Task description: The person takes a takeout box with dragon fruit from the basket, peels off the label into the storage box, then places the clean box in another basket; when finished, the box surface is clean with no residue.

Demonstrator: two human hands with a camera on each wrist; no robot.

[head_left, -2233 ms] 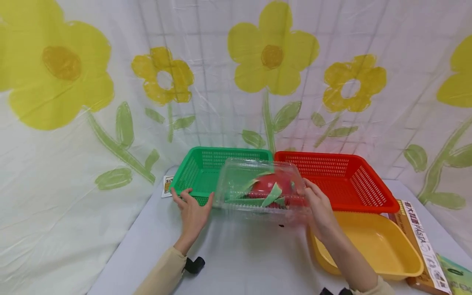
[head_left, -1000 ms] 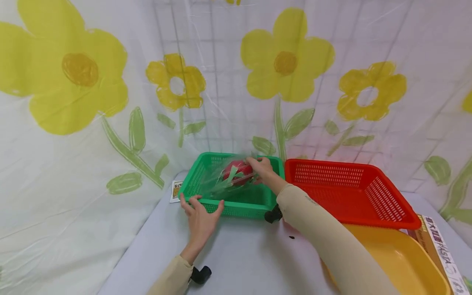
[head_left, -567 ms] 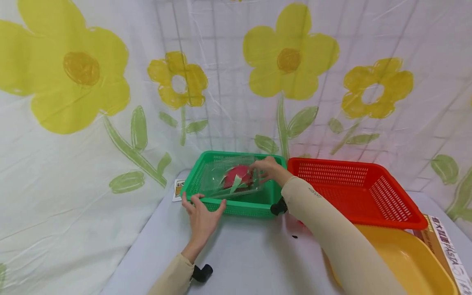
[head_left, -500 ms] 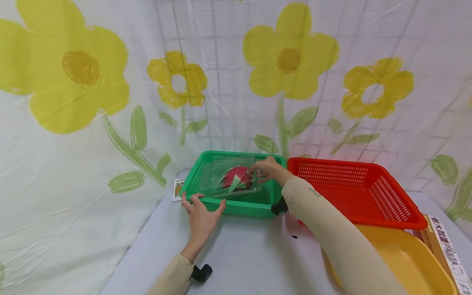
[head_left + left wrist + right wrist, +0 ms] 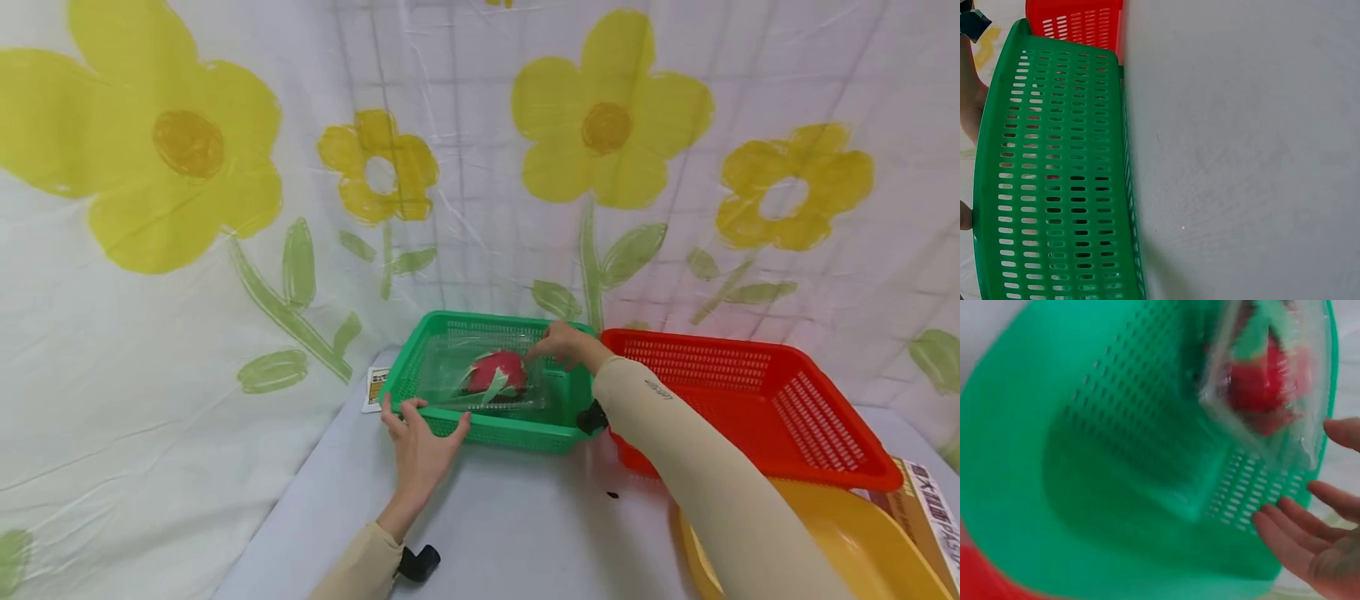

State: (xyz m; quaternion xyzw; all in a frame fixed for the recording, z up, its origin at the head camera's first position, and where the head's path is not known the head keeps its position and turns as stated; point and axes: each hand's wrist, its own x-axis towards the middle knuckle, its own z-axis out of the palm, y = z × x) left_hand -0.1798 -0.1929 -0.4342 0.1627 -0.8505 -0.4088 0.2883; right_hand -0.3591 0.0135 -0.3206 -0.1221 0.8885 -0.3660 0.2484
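Observation:
A clear plastic clamshell box (image 5: pixel 450 368) with a red dragon fruit (image 5: pixel 495 373) inside lies in the green basket (image 5: pixel 558 437). Its dragon fruit bears pale green scales and presses close under the lid. Beside the box's right end, over the basket, is my right hand (image 5: pixel 566 343); in the right wrist view its fingers (image 5: pixel 1291 534) are spread, with nothing between them. My left hand (image 5: pixel 422 450) rests at the basket's front rim near the left corner, fingers and thumb spread along it. The left wrist view shows just a fingertip (image 5: pixel 965 215) at the rim.
A red basket (image 5: pixel 757 400) stands right of the green one, and a yellow tub (image 5: pixel 840 533) sits in front of it. A pasta package (image 5: pixel 926 508) lies at the far right. A small card (image 5: pixel 375 387) shows behind the left corner. A dark scrap (image 5: pixel 612 495) lies on the table.
The box with the dragon fruit has gone from above the table down into the green basket, and my right hand has let go of it. My left hand stays at the rim.

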